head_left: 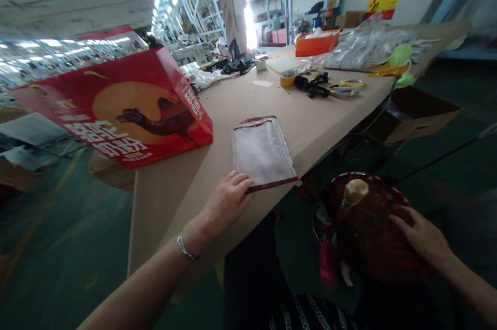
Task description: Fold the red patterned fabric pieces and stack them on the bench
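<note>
The left hand (229, 198) rests on the clear bag's (262, 151) near corner.

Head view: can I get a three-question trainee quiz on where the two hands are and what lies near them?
1. True or false: the left hand rests on the near end of the stack of clear bags.
2. What does the right hand touch?
A) nothing, it hangs in the air
B) a dark red bundle below the edge of the table
C) the stack of clear bags
3. Fill in: the red box on the table, left of the bags, shows a picture of a ____.

Key: 1 true; 2 B; 3 camel.
</note>
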Demonstrator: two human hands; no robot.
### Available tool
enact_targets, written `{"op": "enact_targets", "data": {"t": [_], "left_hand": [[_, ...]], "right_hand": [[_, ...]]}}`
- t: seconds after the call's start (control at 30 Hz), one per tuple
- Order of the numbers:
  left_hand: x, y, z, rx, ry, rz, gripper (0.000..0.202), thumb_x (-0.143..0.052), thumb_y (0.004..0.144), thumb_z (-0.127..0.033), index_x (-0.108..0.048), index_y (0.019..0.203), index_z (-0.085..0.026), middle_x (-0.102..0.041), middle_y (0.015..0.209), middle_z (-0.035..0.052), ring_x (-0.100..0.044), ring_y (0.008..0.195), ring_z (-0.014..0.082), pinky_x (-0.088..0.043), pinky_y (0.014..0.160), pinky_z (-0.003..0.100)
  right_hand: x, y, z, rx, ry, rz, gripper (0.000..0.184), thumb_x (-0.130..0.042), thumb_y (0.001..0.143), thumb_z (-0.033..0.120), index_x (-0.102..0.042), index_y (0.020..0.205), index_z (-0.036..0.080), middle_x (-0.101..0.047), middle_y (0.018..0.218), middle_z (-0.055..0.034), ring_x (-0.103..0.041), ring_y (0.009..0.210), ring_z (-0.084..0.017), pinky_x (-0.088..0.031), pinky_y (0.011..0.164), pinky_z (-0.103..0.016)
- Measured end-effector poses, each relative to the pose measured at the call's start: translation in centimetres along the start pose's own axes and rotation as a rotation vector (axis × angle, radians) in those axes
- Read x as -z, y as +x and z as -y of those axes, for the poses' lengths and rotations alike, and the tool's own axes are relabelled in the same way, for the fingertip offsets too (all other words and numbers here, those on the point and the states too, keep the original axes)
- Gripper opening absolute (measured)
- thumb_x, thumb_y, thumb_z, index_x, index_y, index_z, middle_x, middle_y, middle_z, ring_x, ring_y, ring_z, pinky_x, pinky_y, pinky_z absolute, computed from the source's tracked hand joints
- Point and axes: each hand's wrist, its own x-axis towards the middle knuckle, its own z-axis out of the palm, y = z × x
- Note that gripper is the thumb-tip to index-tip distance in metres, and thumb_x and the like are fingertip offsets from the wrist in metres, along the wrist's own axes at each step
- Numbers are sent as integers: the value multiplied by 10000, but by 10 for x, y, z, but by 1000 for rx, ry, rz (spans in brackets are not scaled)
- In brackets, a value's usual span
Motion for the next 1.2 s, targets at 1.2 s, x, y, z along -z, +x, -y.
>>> {"op": "enact_targets", "data": {"t": [1.2], "left_hand": [[-9, 63, -51, 466, -1414, -808, 157, -690, 751, -254, -583, 836, -177, -624, 775, -21, -614, 724, 115, -560, 686, 246]], "right_hand": [[-103, 63, 266, 292, 391, 102, 215, -395, 875, 199, -539, 1031, 165, -617, 780, -27, -556, 682, -158, -407, 630, -239]]}}
